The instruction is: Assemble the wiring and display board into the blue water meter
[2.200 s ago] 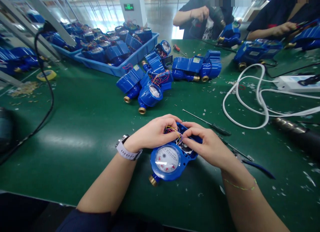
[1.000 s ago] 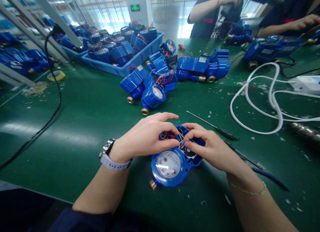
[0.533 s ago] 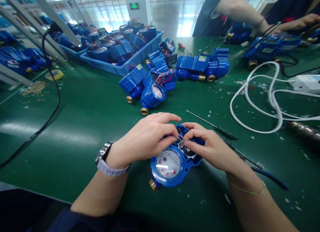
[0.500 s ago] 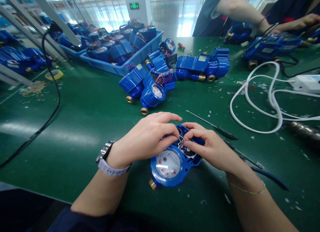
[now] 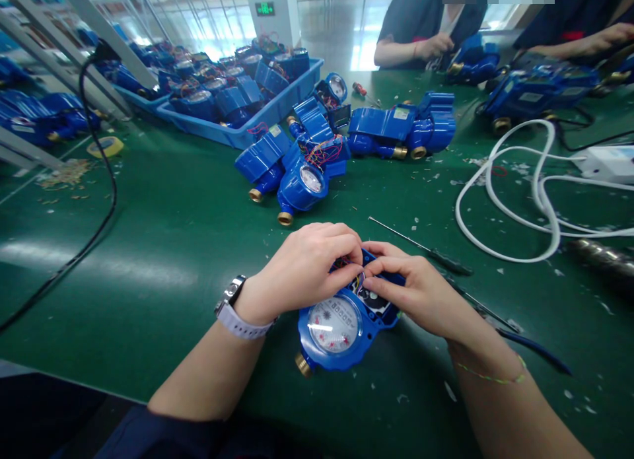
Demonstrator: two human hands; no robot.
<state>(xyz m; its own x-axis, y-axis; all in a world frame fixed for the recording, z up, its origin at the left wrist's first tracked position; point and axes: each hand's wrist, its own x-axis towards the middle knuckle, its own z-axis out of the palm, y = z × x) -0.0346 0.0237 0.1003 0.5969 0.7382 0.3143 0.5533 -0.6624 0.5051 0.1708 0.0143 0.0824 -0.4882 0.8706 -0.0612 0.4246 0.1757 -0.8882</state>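
A blue water meter [image 5: 334, 327] lies on the green table in front of me, its round dial facing up and a brass fitting [image 5: 303, 364] toward me. Its housing behind the dial is uncovered, with thin coloured wires [image 5: 357, 282] showing inside. Over the housing's left side, my left hand [image 5: 317, 261] is closed, thumb and fingers pinched together at the wires. My right hand [image 5: 409, 284] comes in from the right, thumb and index finger pinching the wires while its other fingers rest along the housing's far edge. Both sets of fingertips nearly meet, partly hiding the wires.
Several blue meters [image 5: 303, 185] lie beyond my hands, before a blue crate [image 5: 242, 139] full of more. A screwdriver [image 5: 436, 255] lies to the right, near a looped white cable [image 5: 537, 257]. A black cable [image 5: 106, 211] crosses the left side. Co-workers [image 5: 426, 46] sit across the table.
My left hand has moved slightly right, its raised fingers now curled in closer to my right fingertips. My right hand and the meter stay put. A co-worker's arm has drawn back left.
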